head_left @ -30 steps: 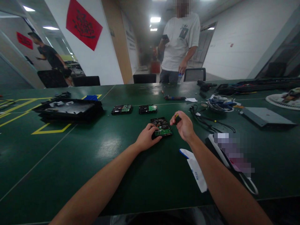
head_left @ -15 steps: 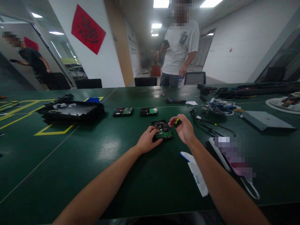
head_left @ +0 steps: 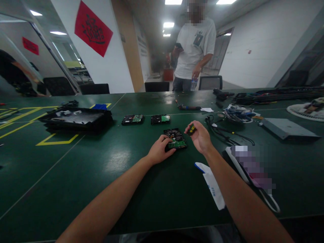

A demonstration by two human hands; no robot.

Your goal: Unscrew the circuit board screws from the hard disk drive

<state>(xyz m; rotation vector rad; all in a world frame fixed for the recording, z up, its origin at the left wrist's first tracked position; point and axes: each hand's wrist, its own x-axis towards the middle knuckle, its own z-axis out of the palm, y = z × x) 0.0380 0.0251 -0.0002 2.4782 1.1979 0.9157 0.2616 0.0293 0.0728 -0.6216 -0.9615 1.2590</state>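
A hard drive (head_left: 179, 144) lies on the green table, its green circuit board facing up at the near end. My left hand (head_left: 160, 149) grips its left side, fingers over the top and thumb along the near edge. Just right of the drive, my right hand (head_left: 201, 136) is raised and closed round a screwdriver (head_left: 191, 129) with a short black-and-yellow handle. I cannot make out its tip. Two more hard drives sit farther back, the left one (head_left: 132, 119) and the right one (head_left: 160, 119), both apart from my hands.
Black trays (head_left: 76, 118) stand at the left. To the right are dark cables (head_left: 222, 133), a bagged bundle (head_left: 239, 113) and a flat grey metal box (head_left: 290, 128). A white packet (head_left: 212, 189) lies under my right forearm, beside a phone (head_left: 250, 165). Across the table stands a person (head_left: 193, 50).
My right hand with the screwdriver has shifted slightly right, away from the hard drive. My left hand stays on the drive. A person at the far left has moved farther left.
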